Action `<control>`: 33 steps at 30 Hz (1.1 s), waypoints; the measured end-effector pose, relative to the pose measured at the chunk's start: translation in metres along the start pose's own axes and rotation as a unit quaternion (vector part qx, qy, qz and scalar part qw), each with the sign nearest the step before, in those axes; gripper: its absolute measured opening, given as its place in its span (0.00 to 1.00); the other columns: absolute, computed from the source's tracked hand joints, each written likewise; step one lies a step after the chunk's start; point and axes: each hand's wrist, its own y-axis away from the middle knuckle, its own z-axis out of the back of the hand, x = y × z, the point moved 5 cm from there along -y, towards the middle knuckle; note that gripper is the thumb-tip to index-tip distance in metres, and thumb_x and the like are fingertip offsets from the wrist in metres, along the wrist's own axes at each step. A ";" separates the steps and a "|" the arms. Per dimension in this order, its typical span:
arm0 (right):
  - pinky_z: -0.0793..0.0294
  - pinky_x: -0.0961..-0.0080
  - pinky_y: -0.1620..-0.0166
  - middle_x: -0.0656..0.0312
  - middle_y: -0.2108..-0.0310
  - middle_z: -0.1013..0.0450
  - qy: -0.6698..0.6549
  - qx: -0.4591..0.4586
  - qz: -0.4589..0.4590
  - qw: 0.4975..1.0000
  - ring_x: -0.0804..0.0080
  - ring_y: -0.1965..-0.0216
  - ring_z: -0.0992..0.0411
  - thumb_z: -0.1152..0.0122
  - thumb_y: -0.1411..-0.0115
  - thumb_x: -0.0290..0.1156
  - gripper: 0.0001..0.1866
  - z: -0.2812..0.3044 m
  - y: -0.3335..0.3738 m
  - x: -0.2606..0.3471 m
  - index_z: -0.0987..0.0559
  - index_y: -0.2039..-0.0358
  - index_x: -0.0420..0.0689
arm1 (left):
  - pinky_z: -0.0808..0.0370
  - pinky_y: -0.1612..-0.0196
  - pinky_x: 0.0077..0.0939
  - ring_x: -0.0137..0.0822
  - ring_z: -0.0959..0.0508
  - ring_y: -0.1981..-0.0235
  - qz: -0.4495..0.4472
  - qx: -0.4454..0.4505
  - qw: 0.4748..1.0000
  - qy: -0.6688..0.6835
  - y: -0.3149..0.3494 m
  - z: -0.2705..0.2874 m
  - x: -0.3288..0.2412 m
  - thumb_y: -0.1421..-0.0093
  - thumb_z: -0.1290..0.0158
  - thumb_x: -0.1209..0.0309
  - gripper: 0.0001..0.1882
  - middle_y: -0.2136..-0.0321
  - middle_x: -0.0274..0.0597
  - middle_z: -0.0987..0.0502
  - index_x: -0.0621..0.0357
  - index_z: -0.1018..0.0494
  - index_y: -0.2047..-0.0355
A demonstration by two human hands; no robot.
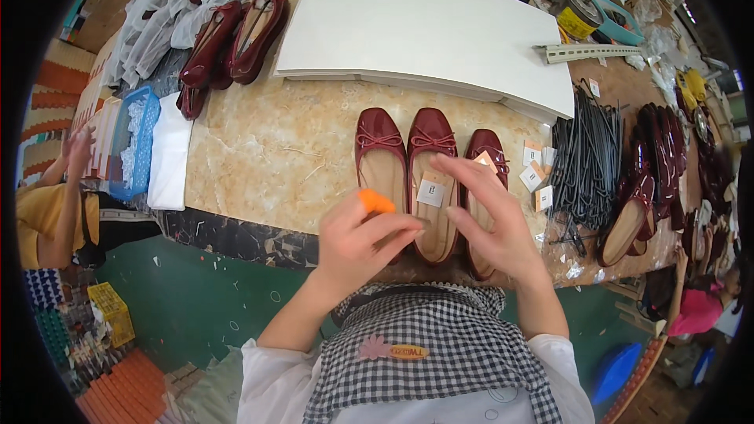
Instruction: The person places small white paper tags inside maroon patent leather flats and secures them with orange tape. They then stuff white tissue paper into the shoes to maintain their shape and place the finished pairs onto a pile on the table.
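Three dark red patent ballet flats with bows stand side by side at the near edge of the table: a left one [378,136], a middle one [432,127] and a right one [484,141]. Over the left and middle flats, my left hand [357,234] has thumb and forefinger pinched together; what they hold is too small to make out. One of its fingers wears an orange cover [376,202]. A white paper tag [430,191] shows over the middle flat's insole. Above the right flat, my right hand [496,216] has its fingers apart, with an orange-and-white tag [485,161] just beyond them.
White sheets [424,27] are stacked across the back. More red flats [259,31] lie back left, near a blue basket [140,141]. At right are loose tags [532,176], a pile of black hooked strips [585,161] and more flats [628,220]. Other people work on both sides.
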 end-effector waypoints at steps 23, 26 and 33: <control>0.25 0.68 0.68 0.60 0.74 0.26 0.275 0.201 0.147 0.929 0.62 0.69 0.24 0.42 0.50 0.27 0.09 -0.112 -0.079 -0.071 0.21 0.66 0.47 | 0.28 0.67 0.34 0.41 0.27 0.68 0.209 0.077 0.950 -0.217 0.046 0.013 0.075 0.53 0.39 0.70 0.08 0.75 0.41 0.32 0.48 0.17 0.69; 0.24 0.69 0.68 0.64 0.73 0.26 0.296 0.166 0.178 0.924 0.65 0.67 0.24 0.43 0.50 0.28 0.08 -0.118 -0.078 -0.071 0.20 0.68 0.47 | 0.29 0.67 0.34 0.41 0.27 0.69 0.214 0.082 0.948 -0.221 0.047 0.014 0.078 0.52 0.39 0.71 0.09 0.76 0.41 0.32 0.47 0.16 0.69; 0.25 0.73 0.69 0.67 0.72 0.27 0.310 0.160 0.194 0.917 0.69 0.67 0.27 0.43 0.51 0.29 0.08 -0.119 -0.074 -0.069 0.19 0.69 0.48 | 0.29 0.66 0.35 0.42 0.26 0.67 0.236 0.085 0.943 -0.218 0.049 0.013 0.081 0.53 0.39 0.71 0.09 0.74 0.41 0.30 0.49 0.17 0.69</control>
